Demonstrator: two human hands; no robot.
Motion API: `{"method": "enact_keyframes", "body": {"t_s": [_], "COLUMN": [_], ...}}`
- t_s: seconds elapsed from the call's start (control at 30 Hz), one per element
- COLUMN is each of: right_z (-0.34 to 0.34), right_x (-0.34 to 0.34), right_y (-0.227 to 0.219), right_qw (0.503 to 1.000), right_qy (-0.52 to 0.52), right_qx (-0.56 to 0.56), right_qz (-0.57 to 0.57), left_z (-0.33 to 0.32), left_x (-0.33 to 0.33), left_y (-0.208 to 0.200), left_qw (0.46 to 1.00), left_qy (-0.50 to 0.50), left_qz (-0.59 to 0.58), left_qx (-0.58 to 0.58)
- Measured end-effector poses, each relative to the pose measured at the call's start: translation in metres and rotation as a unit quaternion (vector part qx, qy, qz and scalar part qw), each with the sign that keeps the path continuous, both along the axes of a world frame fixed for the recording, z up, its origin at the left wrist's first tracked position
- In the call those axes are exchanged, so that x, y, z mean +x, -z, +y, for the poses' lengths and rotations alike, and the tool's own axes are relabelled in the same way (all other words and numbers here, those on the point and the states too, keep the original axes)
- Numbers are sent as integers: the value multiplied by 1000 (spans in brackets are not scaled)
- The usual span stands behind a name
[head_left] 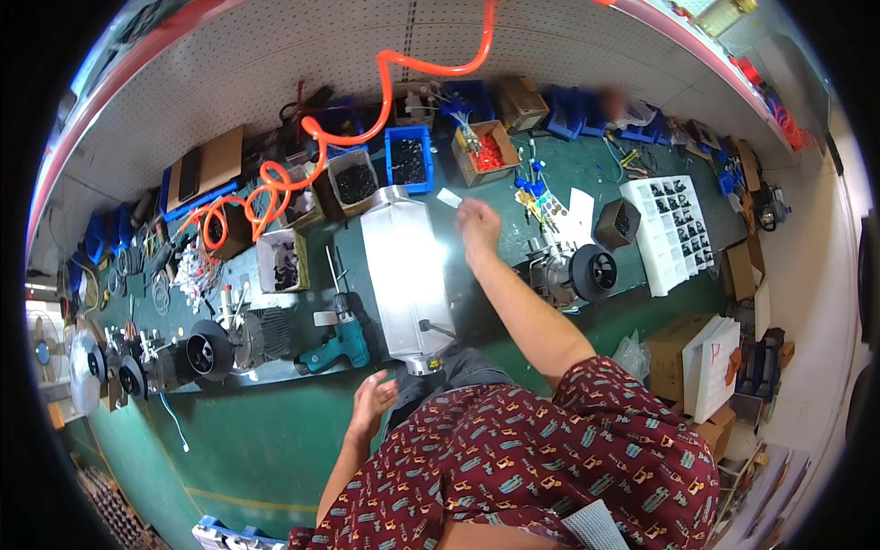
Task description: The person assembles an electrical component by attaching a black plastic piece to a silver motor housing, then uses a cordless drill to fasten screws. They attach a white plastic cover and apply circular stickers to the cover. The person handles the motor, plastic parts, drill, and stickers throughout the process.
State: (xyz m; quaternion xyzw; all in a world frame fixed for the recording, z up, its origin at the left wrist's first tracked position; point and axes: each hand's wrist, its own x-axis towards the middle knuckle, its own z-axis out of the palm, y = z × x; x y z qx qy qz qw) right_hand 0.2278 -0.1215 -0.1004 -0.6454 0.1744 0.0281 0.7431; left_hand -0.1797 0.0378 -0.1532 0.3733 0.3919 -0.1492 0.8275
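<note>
Silver elongated metal housing (405,275), lying on the dark-green workbench (345,234). Right hand (478,227): fingers curled at a small white rectangular card (448,197); whether pinching it, I cannot tell. Left hand (374,400): loosely spread, near the teal power drill (343,344).

On the green bench (495,316) we have a long silver housing (403,266) before us, taken as our clock's centre. At two o'clock our right hand (480,229) is curled beside a small white slip (448,197); we cannot tell whether its fingers grip it. Near half past six our left hand (371,401) hangs with fingers parted. We see a teal drill (341,346) at half past seven, a blue bin (410,183) of black parts at twelve, and a motor with a black fan shroud (591,273) at three.
</note>
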Motion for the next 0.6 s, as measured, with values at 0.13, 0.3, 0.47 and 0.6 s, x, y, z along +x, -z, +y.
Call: {"method": "enact_keyframes", "body": {"t_s": [0.13, 0.3, 0.47, 0.6], "right_z": [-50, -57, -93, -164], "right_x": [-29, -44, -116, -207], "right_y": [75, 78, 71, 64], "right_qw": [994, 965, 915, 915], "right_qy": [51, -66, -194, -241], "right_qx": [-32, -253, -334, -322], "right_qz": [89, -5, -116, -23], "left_z": [26, 36, 32, 27], "left_x": [-8, 1, 27, 40], "left_y": [-30, -44, -38, -33], "left_qw": [998, 995, 992, 989], "left_qy": [-4, -6, 57, 72], "left_qz": [33, 26, -10, -31], "left_qx": [62, 92, 116, 126]}}
